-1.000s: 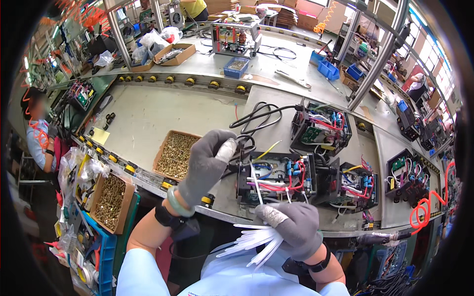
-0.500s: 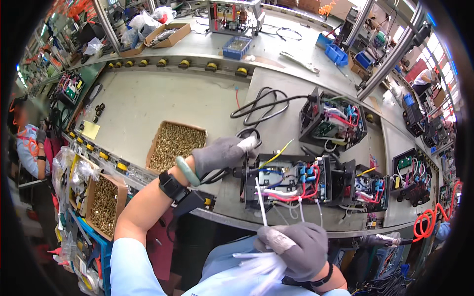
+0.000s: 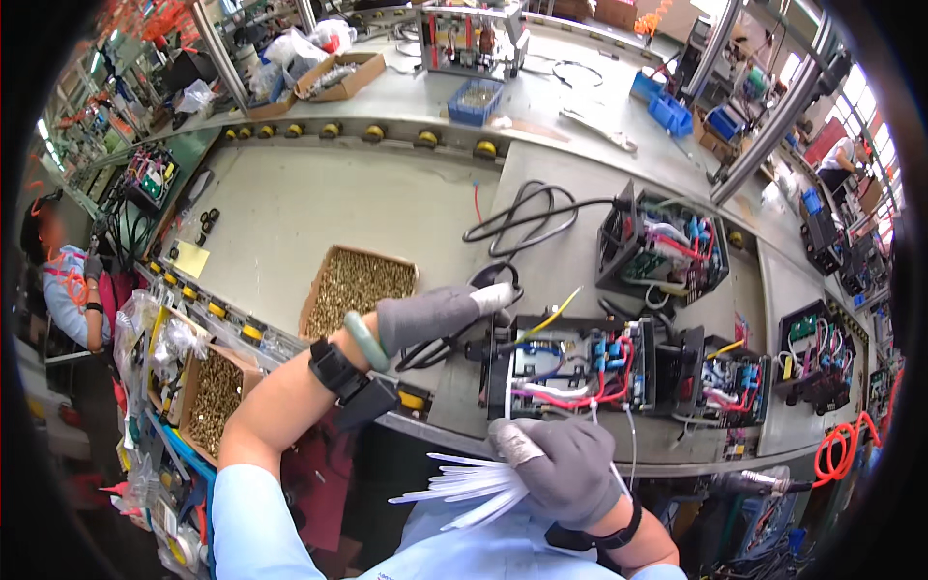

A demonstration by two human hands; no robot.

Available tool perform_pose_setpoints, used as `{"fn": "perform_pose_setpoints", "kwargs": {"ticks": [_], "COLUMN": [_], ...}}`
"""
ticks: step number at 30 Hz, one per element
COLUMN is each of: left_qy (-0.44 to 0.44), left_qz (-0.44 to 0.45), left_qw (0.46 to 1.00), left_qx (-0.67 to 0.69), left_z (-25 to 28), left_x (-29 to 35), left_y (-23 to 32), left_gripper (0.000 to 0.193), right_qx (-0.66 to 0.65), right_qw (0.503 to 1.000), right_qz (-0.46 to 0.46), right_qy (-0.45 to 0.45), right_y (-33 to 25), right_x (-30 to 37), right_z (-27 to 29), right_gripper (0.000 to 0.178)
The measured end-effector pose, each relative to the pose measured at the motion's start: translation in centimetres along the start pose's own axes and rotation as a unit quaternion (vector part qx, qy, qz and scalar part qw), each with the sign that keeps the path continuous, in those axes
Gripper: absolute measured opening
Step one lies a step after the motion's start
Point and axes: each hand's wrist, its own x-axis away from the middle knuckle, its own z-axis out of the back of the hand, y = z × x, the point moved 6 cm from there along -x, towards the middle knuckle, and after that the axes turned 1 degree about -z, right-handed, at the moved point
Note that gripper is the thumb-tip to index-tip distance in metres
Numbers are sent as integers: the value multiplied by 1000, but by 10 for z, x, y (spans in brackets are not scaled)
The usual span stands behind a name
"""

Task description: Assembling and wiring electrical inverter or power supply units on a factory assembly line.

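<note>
My left hand (image 3: 440, 314), in a grey glove with pale fingertips, is closed around a looped black power cable (image 3: 503, 275) just left of an open black device housing (image 3: 580, 362). Inside this housing are red, white and blue wires, and a yellow-green wire (image 3: 556, 314) sticks up from it. My right hand (image 3: 561, 469), also gloved, grips a fanned bundle of white cable ties (image 3: 469, 483) in front of the housing. One white tie (image 3: 508, 391) stands upright from that hand toward the housing's left side. The fingers' exact hold on the cable is partly hidden.
An open carton of small brass-coloured parts (image 3: 358, 285) lies left of my left hand; a second such carton (image 3: 217, 401) is lower left. More open housings (image 3: 667, 242) stand to the right. Along the far rail sits a blue basket (image 3: 474, 101). A co-worker (image 3: 72, 290) is at far left.
My right hand has moved slightly up and left with the cable ties, which now fan out to the left. My left hand stays at the black cable. The whole view has shifted slightly.
</note>
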Motion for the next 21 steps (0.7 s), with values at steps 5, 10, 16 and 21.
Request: {"fn": "perform_pose_setpoints", "kwargs": {"ticks": [5, 10, 16, 21], "left_qy": [31, -9, -42, -41], "left_qz": [0, -11, 13, 8], "left_qw": [999, 998, 993, 994], "left_qx": [-23, -58, -107, -102], "left_z": [2, -2, -2, 3], "left_x": [-21, -18, -21, -36], "left_y": [-8, -7, -8, -24], "left_gripper": [68, 69, 68, 66], "right_qx": [-105, -53, -34, -56], "right_qw": [988, 992, 995, 991], "right_qz": [-107, -116, -93, -110], "right_qy": [-43, -17, -24, -45], "right_y": [30, 34, 27, 29], "right_x": [9, 10, 9, 6], "right_z": [-9, -22, -25, -23], "right_gripper": [31, 30, 35, 36]}}
